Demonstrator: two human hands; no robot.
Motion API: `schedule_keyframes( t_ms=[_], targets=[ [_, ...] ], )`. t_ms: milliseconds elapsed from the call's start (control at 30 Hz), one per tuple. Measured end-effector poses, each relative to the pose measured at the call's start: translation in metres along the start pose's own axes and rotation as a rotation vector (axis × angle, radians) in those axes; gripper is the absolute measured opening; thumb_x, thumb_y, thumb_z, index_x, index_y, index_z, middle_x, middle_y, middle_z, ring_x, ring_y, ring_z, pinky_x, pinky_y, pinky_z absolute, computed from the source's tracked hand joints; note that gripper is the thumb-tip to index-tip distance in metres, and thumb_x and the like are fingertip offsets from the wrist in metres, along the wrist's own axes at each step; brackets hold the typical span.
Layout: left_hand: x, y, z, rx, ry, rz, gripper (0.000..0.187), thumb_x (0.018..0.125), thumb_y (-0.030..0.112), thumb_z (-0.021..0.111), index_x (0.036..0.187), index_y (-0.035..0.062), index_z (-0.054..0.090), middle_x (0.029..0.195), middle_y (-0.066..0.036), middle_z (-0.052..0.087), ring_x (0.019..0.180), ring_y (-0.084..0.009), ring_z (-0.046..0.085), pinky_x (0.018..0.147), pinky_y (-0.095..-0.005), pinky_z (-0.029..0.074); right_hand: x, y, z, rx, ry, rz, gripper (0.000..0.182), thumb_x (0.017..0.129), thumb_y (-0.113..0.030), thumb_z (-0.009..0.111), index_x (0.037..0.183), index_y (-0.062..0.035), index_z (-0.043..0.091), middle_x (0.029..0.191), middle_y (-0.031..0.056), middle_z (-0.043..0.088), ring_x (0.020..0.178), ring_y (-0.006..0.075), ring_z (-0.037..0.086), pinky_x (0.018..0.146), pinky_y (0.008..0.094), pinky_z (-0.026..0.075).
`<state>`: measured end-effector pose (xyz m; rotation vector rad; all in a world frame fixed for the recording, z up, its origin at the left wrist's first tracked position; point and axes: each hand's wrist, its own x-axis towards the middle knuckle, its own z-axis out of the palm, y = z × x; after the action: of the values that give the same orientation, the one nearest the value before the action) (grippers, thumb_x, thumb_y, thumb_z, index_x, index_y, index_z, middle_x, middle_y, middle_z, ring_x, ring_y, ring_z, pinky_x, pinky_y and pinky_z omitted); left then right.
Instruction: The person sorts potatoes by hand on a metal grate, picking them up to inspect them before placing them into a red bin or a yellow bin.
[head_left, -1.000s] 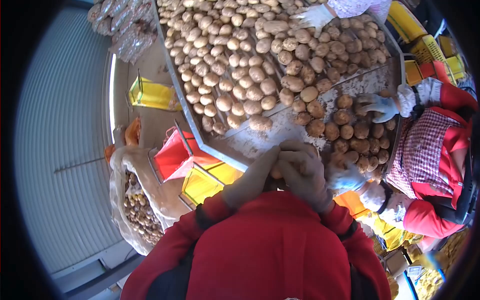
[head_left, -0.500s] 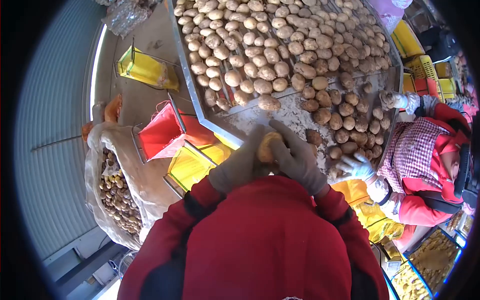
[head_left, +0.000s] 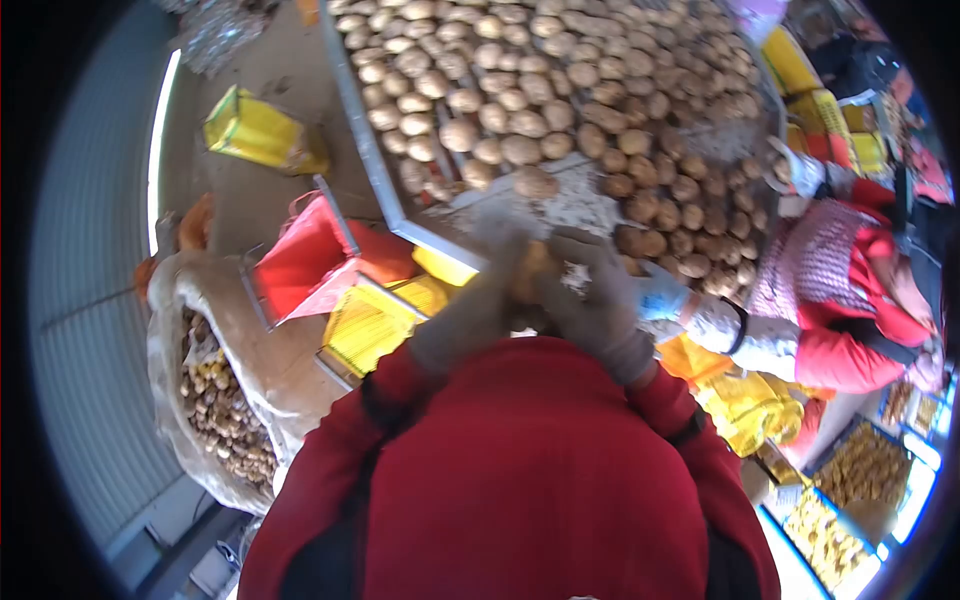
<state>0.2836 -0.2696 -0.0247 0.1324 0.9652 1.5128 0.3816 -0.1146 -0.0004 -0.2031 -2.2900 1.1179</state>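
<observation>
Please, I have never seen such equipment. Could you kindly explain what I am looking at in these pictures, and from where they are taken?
Certainly. There is no machine arm here: a person works with two gloved hands, the left hand and the right hand. The only view comes from a camera worn on this person's head, looking forward and down, so the red clothing below is the wearer's own. The picture is round and curved at its edges.

Ahead is a metal-edged table covered largely with potatoes. Between the two hands is a single potato; blur hides exactly how the fingers grip it. The pale blue glove to the right belongs to a co-worker.
</observation>
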Motion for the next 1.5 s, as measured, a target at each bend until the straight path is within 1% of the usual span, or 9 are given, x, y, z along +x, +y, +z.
schedule_keyframes(
  t_ms=[233, 467, 600, 800, 900, 1067, 1200, 1267, 1500],
  targets=[
    [-0.011, 0.017, 0.004, -0.25, 0.061, -0.214, 0.057, 0.11, 0.059, 0.048, 0.13, 0.0076, 0.061, 0.119, -0.005, 0.068, 0.099, -0.0149, 0.067, 0.081, -0.0302, 0.056, -0.003, 0.039, -0.013, 0.386, 0.062, 0.758, 0.014, 0.102, -0.011, 0.064, 0.101, 0.0, 0.073, 0.094, 0.0054, 0.075, 0.092, 0.0122, 0.068, 0.085, 0.0282, 0.054],
    [0.004, -0.01, -0.021, 0.348, -0.063, 0.378, 0.036, 0.113, 0.034, 0.047, 0.131, 0.0048, 0.057, 0.126, -0.01, 0.065, 0.101, -0.0214, 0.067, 0.087, -0.0357, 0.057, -0.01, 0.017, -0.018, 0.341, -0.178, 0.502, 0.032, 0.103, -0.007, 0.062, 0.134, 0.0021, 0.065, 0.12, 0.0116, 0.073, 0.11, 0.0179, 0.069, 0.098, 0.0324, 0.055],
    [-0.017, 0.026, 0.004, -0.216, 0.109, -0.064, 0.059, 0.11, 0.061, 0.045, 0.13, 0.009, 0.064, 0.102, -0.005, 0.073, 0.078, -0.0144, 0.07, 0.069, -0.0259, 0.057, -0.006, 0.002, -0.021, 0.509, -0.208, 0.596, 0.036, 0.103, -0.007, 0.062, 0.138, 0.0022, 0.062, 0.126, 0.012, 0.07, 0.116, 0.0184, 0.068, 0.1, 0.0327, 0.054],
    [-0.01, 0.024, -0.001, -0.233, 0.049, -0.179, 0.063, 0.11, 0.065, 0.038, 0.121, 0.0094, 0.066, 0.092, -0.004, 0.071, 0.068, -0.0124, 0.065, 0.059, -0.0238, 0.053, -0.003, 0.003, -0.029, 0.376, -0.164, 0.529, 0.034, 0.099, -0.007, 0.066, 0.133, -0.0004, 0.064, 0.125, 0.014, 0.07, 0.114, 0.0219, 0.07, 0.098, 0.0338, 0.055],
    [-0.005, 0.027, 0.014, -0.157, 0.061, -0.094, 0.067, 0.109, 0.068, 0.036, 0.119, 0.0088, 0.066, 0.091, -0.005, 0.07, 0.067, -0.0128, 0.065, 0.058, -0.0234, 0.052, 0.005, 0.006, -0.027, 0.073, -0.105, -0.013, 0.032, 0.095, -0.005, 0.071, 0.126, -0.0021, 0.067, 0.122, 0.0158, 0.071, 0.107, 0.0259, 0.072, 0.092, 0.0346, 0.057],
    [-0.007, 0.0, -0.001, 0.41, -0.011, 0.225, 0.058, 0.089, 0.015, 0.079, 0.14, 0.0031, 0.054, 0.115, -0.008, 0.07, 0.101, -0.0165, 0.068, 0.086, -0.0315, 0.056, -0.006, 0.027, -0.027, 0.006, -0.085, 0.175, 0.021, 0.095, -0.004, 0.069, 0.117, -0.0025, 0.068, 0.122, 0.0166, 0.072, 0.107, 0.0266, 0.072, 0.089, 0.0362, 0.058],
    [-0.005, -0.015, -0.005, 0.697, 0.077, 0.564, 0.069, 0.087, 0.009, 0.079, 0.149, 0.0022, 0.049, 0.129, -0.011, 0.066, 0.116, -0.0219, 0.065, 0.096, -0.0376, 0.055, 0.002, 0.026, -0.018, 0.108, -0.109, 0.04, 0.034, 0.093, -0.001, 0.068, 0.127, -0.0028, 0.067, 0.118, 0.0171, 0.072, 0.101, 0.0304, 0.073, 0.087, 0.0361, 0.06],
    [-0.01, -0.008, -0.006, 0.535, 0.042, 0.385, 0.064, 0.091, 0.028, 0.079, 0.143, 0.0027, 0.053, 0.124, -0.014, 0.065, 0.108, -0.0265, 0.069, 0.09, -0.037, 0.058, -0.002, 0.025, -0.013, -0.062, -0.26, -0.044, 0.039, 0.095, -0.003, 0.066, 0.134, -0.0015, 0.061, 0.115, 0.0145, 0.072, 0.1, 0.0254, 0.073, 0.089, 0.0354, 0.06],
    [-0.02, 0.019, 0.0, 1.143, 0.49, 0.515, 0.075, 0.087, 0.03, 0.087, 0.148, 0.0037, 0.052, 0.135, -0.021, 0.064, 0.126, -0.036, 0.065, 0.105, -0.0444, 0.053, 0.018, 0.01, 0.0, 0.801, -0.571, 0.906, 0.05, 0.106, -0.022, 0.063, 0.15, -0.0023, 0.05, 0.122, 0.0078, 0.068, 0.099, 0.0134, 0.069, 0.083, 0.028, 0.058]
  ],
)
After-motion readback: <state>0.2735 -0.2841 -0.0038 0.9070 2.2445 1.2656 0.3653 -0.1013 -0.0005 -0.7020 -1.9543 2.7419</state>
